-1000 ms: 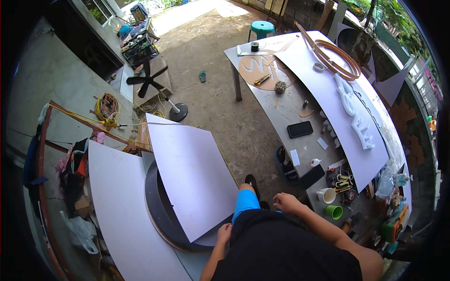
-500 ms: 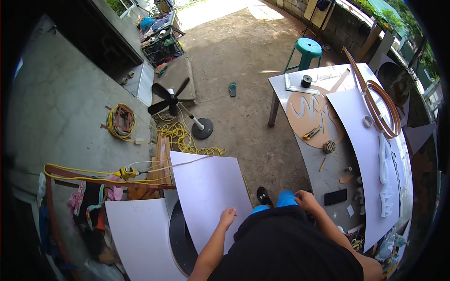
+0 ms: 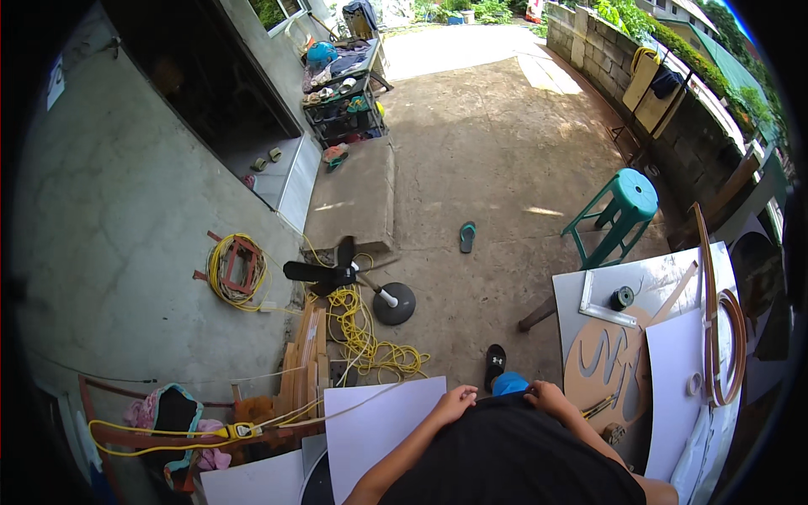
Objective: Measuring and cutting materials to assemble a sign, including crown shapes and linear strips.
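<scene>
At the hem of the black shirt [image 3: 505,446] I wear, my left hand [image 3: 455,405] pinches the cloth on its left side. On the other side my right hand [image 3: 551,399] is closed on the same hem, its fingertips partly hidden. Blue shorts [image 3: 510,384] and one dark shoe [image 3: 495,360] show just beyond the shirt. Beside my left forearm lies a large white sheet [image 3: 370,429]. To the right of my right hand, a round brown board [image 3: 581,362] with cut-out letter shapes rests on the metal-topped table [image 3: 572,290], with a utility knife [image 3: 599,407] on it.
A black-bladed fan [image 3: 396,303] stands on the floor amid tangled yellow cord [image 3: 362,337]. A green stool [image 3: 623,215] is behind the table, and a slipper [image 3: 467,237] lies mid-floor. Coiled brown strips [image 3: 730,353] and another white sheet [image 3: 673,379] occupy the table's right side.
My view has tilted up, showing more of the yard ahead. My left hand has moved right, from above the white sheet to the shirt hem; both hands now grip the hem.
</scene>
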{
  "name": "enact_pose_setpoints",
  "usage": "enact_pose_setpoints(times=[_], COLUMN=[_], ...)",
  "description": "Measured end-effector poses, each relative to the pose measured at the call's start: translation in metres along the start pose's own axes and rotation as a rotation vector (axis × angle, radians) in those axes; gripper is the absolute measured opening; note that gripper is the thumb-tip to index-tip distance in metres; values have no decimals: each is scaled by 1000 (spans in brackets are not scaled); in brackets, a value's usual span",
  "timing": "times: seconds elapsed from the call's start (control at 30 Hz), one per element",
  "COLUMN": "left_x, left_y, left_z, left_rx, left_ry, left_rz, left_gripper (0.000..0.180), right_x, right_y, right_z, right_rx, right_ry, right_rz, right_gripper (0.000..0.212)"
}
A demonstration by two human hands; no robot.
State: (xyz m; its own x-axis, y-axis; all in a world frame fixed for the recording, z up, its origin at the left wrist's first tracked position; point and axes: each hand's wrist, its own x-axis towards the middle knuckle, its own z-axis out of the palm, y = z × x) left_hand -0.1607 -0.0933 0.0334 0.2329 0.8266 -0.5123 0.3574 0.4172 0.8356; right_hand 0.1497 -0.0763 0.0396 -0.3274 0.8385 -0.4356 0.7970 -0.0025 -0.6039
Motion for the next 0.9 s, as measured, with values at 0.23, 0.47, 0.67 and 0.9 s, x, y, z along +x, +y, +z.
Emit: enact_pose_setpoints(times=[0.23,0.47,0.67,0.9], left_x=[96,223,333,407], left_y=[171,227,278,280], left_z=[-78,-149,-232,-307], left_rx=[-97,-327,-449,-601], left_ry=[237,205,366,508], left_rz=[184,282,263,285], left_gripper=[28,30,29,30], right_x=[198,384,494,619], right_y=[-88,-156,-101,-33], right_z=[-183,-251,-271,-343], right_rx=[-182,-85,-349,52], right_ry=[-65,-71,-486,-143], right_rz=[-213,-279,-230,336], right_gripper=[27,29,39,27])
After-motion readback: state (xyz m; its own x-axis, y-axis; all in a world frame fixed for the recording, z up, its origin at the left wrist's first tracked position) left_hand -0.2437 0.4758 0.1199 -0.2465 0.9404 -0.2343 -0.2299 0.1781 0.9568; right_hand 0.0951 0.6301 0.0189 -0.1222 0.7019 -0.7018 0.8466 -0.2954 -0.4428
